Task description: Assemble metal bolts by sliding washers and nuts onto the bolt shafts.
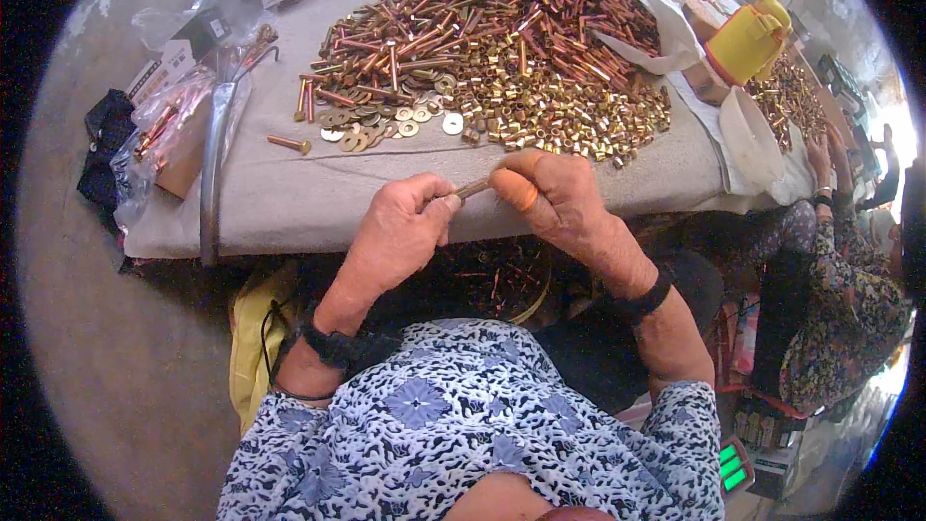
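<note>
A thin brass-coloured bolt [473,189] is held level above the table's near edge, one end in each hand. My left hand [400,230] pinches its left end between thumb and fingers. My right hand [559,198], with an orange finger cover [514,191], is closed around the other end, so whatever sits there is hidden. Just beyond the hands lie a heap of short gold sleeves [569,111], a patch of flat washers [371,125] and a large pile of long bolts [415,34]. One single bolt [288,144] lies apart on the left.
A curved metal bar [214,169] and plastic bags of bolts [159,135] are at the table's left. To the right stand a yellow container [748,43] and a white bowl [750,140]. Below the edge, a bin [502,280] contains loose pieces. Another person [834,299] works at far right.
</note>
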The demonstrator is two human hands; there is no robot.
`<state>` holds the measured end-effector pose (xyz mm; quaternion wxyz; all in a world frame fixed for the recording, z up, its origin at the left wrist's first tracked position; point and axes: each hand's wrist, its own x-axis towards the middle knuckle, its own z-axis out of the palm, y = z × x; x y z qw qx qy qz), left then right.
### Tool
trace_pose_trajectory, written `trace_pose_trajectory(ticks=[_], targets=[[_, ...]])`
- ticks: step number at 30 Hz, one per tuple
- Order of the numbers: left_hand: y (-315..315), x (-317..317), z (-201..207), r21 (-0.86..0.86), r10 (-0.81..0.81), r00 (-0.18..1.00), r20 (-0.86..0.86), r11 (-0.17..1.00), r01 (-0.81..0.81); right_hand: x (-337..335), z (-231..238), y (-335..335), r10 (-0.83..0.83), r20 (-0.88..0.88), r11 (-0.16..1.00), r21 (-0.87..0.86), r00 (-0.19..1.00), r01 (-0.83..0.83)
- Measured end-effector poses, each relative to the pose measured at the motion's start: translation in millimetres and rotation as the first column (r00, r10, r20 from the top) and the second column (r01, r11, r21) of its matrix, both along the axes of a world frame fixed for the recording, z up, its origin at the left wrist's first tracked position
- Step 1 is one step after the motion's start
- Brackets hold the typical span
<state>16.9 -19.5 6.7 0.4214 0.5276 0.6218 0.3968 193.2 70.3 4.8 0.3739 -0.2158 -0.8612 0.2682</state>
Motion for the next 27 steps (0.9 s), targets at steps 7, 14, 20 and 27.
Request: trace_pose_trajectory(ticks=[7, 14, 20, 27], targets=[[-1, 2, 10, -0.075, 0.009, 0.998, 0.07, 0.997, -0.004, 2, -4, 2, 0.003, -0.065, 0.999, -0.043, 0.998, -0.006], [2, 1, 1, -0.029, 0.029, 0.998, 0.056, 0.999, -0.027, 0, 3, -2, -0.093, -0.14, 0.995, -0.038, 0.986, 0.089], [-1, 0, 2, -0.041, -0.005, 0.999, 0.035, 0.999, 0.007, 9, 5, 1, -0.051, 0.01, 0.993, -0.101, 0.999, 0.052], [0, 1, 3, -0.064, -0.009, 0.997, 0.076, 0.998, 0.014, -6, 3, 2, 0.001, -0.213, 0.99, 0.136, 0.977, 0.029]])
